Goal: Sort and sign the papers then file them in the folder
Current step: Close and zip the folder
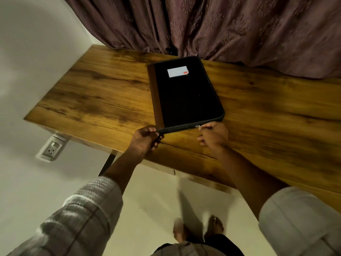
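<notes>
A black zip folder [186, 95] with a brown spine strip and a white label lies closed on the wooden table [96, 97], its near edge towards me. My left hand [145, 138] grips the folder's near left corner. My right hand [214, 136] pinches the small metal zip pull [197, 126] on the near edge, close to the right corner. No papers or pen are in view.
A mauve curtain [230, 28] hangs behind the table's far edge. A white wall stands to the left, with a power socket [52, 149] below the tabletop. My bare feet [199, 230] show on the pale floor in front of the table.
</notes>
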